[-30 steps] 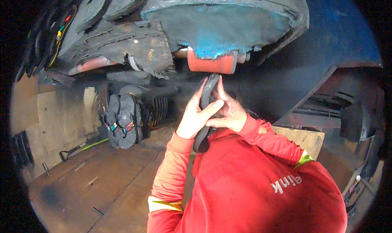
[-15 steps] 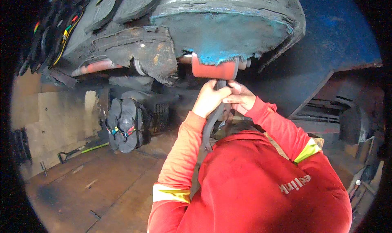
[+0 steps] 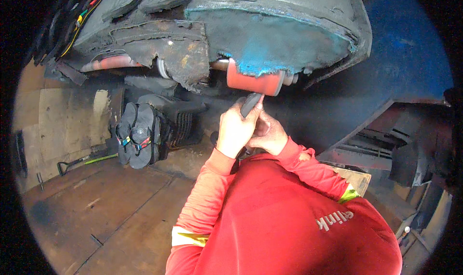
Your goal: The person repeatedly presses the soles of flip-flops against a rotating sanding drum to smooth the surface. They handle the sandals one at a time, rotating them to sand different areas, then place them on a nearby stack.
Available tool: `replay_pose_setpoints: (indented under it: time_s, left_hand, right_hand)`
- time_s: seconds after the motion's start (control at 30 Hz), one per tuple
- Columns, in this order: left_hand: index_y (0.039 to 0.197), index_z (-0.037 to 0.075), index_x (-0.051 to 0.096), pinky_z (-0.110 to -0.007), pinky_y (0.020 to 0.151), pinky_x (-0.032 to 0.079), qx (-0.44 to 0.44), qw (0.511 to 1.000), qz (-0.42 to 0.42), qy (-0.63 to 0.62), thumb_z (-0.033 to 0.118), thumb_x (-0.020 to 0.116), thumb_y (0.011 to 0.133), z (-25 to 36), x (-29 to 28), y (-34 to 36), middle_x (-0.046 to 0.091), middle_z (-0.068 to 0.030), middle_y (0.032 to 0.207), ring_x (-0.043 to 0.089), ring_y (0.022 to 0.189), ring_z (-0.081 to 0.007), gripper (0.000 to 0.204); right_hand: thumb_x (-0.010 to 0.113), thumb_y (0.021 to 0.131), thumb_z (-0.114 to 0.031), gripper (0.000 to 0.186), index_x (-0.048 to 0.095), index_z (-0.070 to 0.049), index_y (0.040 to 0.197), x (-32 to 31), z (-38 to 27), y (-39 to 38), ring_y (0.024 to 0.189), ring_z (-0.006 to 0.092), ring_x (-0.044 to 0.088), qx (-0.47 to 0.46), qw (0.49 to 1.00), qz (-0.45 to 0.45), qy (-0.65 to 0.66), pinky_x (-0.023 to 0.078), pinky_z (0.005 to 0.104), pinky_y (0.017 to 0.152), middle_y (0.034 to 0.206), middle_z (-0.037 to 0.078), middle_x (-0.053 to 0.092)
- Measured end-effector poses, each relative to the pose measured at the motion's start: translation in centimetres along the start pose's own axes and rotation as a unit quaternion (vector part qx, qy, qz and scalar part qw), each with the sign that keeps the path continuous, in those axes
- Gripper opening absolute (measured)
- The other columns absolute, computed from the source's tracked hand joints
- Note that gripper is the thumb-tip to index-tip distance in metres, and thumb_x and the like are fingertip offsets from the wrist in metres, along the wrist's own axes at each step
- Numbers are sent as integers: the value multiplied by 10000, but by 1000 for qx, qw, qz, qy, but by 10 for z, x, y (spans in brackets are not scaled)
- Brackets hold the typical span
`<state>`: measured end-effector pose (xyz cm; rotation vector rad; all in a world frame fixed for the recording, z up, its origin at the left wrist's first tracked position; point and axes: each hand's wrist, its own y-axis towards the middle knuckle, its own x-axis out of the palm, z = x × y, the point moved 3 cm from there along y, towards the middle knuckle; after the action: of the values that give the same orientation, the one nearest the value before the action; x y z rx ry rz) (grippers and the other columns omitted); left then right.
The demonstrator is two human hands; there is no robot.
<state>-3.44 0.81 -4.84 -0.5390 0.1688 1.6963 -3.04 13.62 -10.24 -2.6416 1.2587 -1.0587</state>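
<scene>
My left hand (image 3: 235, 129) is closed round a dark grey flip-flop (image 3: 250, 104), whose rounded end points up between the hands. My right hand (image 3: 270, 134) grips it from the other side, fingers bent, its lower part hidden behind both hands. Just above is an orange-red sanding drum (image 3: 253, 82) on a metal shaft, the flip-flop's tip close beneath it; whether they touch I cannot tell. A dust-coated guard with a ragged blue-stained flap (image 3: 270, 43) hangs over the drum.
A second orange roller (image 3: 113, 62) sits left behind torn dark sheeting (image 3: 178, 50). More flip-flops (image 3: 139, 135) lean in a stack at left, and others lie on the housing. A blue metal panel (image 3: 400, 48) rises at right. A green-handled tool (image 3: 101, 158) lies by the wall.
Both hands have dropped slightly away from the drum, and the flip-flop has turned from hanging edge-on below the hands to showing its rounded end above them.
</scene>
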Motion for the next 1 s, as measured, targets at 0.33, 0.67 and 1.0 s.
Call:
replay_pose_setpoints:
  time_s: [0.33,0.67,1.0]
  left_hand:
    - [1018,-41,688,-454,766,551,-57,997,-5,47,364,695,910,-8,28,27,699,-286,928,698,918,-439,419]
    - [1151,-10,682,-410,847,549,55,991,76,-98,284,697,933,-19,35,-2,713,-243,1038,705,1004,-381,367]
    - [1172,19,715,-289,830,547,10,985,14,-175,214,759,905,-17,11,-16,756,-124,1065,692,961,-108,333]
  right_hand:
    - [823,705,13,853,440,-74,1463,-30,-14,9,1211,185,568,5,997,49,-62,487,355,1027,1328,53,591]
    - [731,743,93,912,326,-110,1535,-20,-19,-9,1211,219,567,19,997,15,-71,516,362,970,1347,91,550]
    - [744,763,-166,707,503,-86,1423,-4,-13,-19,1428,457,329,-214,783,131,-569,336,459,1160,1529,259,347]
